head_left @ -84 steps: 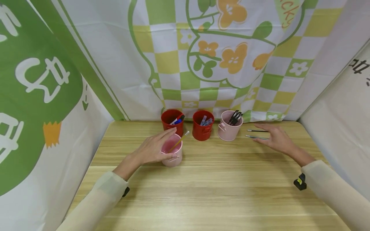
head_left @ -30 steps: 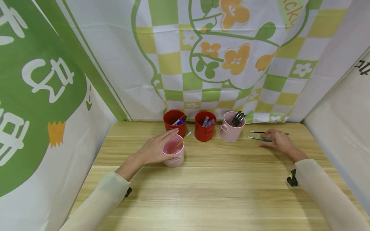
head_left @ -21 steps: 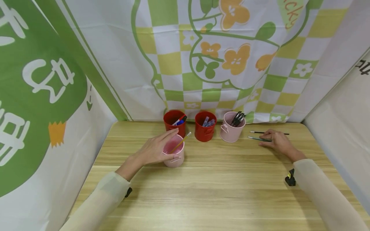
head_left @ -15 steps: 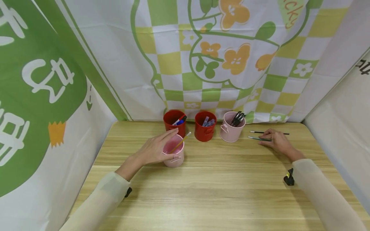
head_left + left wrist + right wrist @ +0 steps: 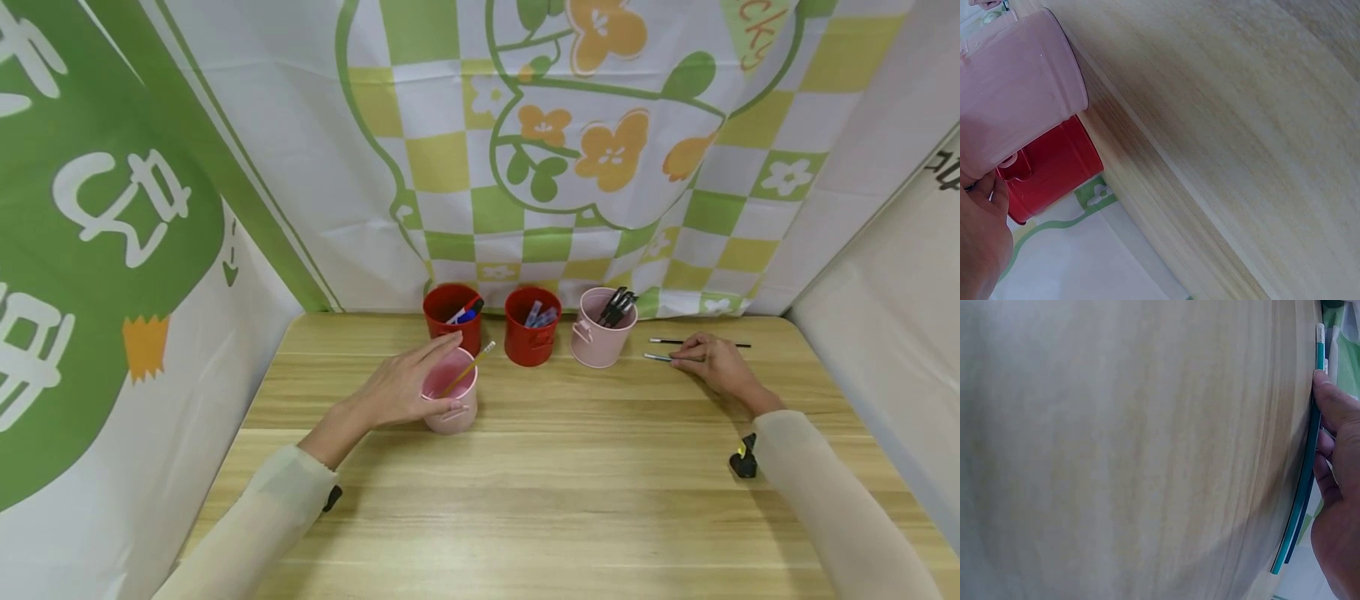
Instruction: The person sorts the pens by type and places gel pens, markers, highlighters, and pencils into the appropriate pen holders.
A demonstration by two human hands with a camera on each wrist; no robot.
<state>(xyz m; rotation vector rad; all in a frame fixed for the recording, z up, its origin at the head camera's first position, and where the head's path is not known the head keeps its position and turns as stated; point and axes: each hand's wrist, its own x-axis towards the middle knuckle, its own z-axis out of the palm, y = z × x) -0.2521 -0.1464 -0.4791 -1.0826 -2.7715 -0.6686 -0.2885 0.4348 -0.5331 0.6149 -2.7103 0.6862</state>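
At the left of the head view my left hand (image 5: 397, 385) holds a small pink bucket (image 5: 459, 419), thumb and fingers spread around its rim. A yellow pencil (image 5: 468, 369) leans inside it, its eraser end above the rim. The left wrist view shows the pink bucket (image 5: 1016, 87) standing upright on the table. On the right, my right hand (image 5: 722, 367) pinches a teal pencil (image 5: 657, 357) between thumb and fingers. In the right wrist view the thumb presses the teal pencil (image 5: 1297, 506) near its eraser end. A black pencil (image 5: 666, 340) lies just behind it.
Along the back edge stand a red bucket (image 5: 442, 315) with markers, another red bucket (image 5: 525, 350) with clear-looking sticks, and a pink bucket (image 5: 600, 350) with black pens. Behind them hangs a printed cloth (image 5: 442, 162). The wooden table (image 5: 525, 500) spreads in front.
My right hand has moved from above the two pencils down to the teal one, its thumb and fingers closing together on it. The left hand stays on the pink bucket.
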